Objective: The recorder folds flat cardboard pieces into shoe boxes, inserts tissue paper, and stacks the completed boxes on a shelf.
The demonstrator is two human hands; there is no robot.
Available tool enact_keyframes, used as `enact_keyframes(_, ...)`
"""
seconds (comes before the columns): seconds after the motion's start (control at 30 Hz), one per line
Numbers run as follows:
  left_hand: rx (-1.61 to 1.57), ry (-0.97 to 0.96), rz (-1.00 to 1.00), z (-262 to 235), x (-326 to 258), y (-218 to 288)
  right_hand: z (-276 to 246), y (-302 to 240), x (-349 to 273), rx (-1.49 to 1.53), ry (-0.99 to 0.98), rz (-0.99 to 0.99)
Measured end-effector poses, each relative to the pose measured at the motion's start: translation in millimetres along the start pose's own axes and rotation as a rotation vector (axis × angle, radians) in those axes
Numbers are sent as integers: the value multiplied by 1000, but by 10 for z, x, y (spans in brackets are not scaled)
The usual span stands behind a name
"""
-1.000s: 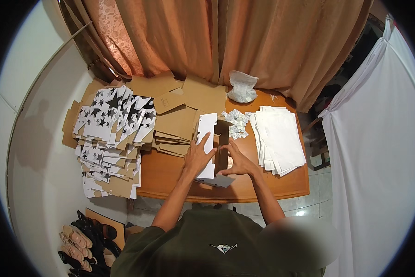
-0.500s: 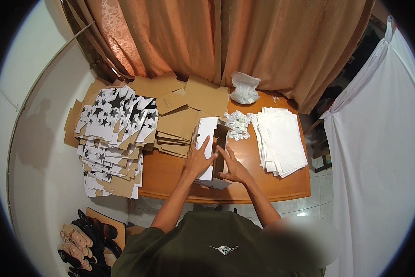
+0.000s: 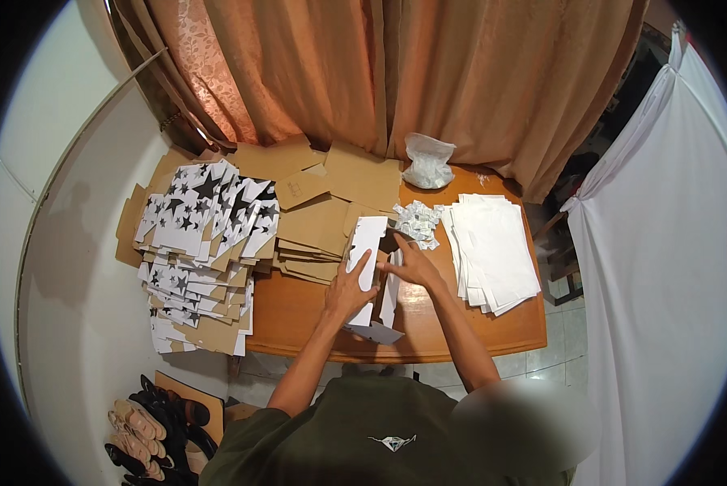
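A partly folded cardboard box (image 3: pixel 367 255), white outside and brown inside, stands near the table's front middle with its narrow opening facing up. My left hand (image 3: pixel 349 290) grips its left side, fingers lying along the white panel. Over the opening, my right hand (image 3: pixel 414 266) holds the box's right side, its fingers reaching the far end and the thumb pointing inward. A white flap shows below the right hand, and another flap sticks out at the near end. Part of the fingertips is hidden by the box.
Star-printed flat cardboard pieces (image 3: pixel 189 215) are piled at the left, beside brown flat cardboard (image 3: pixel 311 219). Small white packets (image 3: pixel 418 223) lie right of the box, near a clear plastic bag (image 3: pixel 428 162). White paper sheets (image 3: pixel 493 251) are stacked on the table's right (image 3: pixel 509 334).
My right hand has moved from the near part of the box toward its far end. The white panel on the right now stands more visible. My left hand still holds the left side.
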State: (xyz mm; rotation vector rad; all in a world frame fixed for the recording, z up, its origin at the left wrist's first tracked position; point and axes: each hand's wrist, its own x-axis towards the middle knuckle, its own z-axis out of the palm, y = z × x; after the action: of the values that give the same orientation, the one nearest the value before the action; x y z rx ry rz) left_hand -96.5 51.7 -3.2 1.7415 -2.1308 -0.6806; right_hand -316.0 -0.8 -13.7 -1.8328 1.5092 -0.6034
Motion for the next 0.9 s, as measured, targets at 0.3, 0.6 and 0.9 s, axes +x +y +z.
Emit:
enact_keyframes(0.3,122,-74,-45,40,-8,-120,-41,198,382,42,92,-68)
enact_keyframes(0.6,54,-96,-129,130,46,-232,539,313,291,30,222,-407)
enact_keyframes(0.9,-277,-47,40,461,57,-884,759,99,41,115,176,-61)
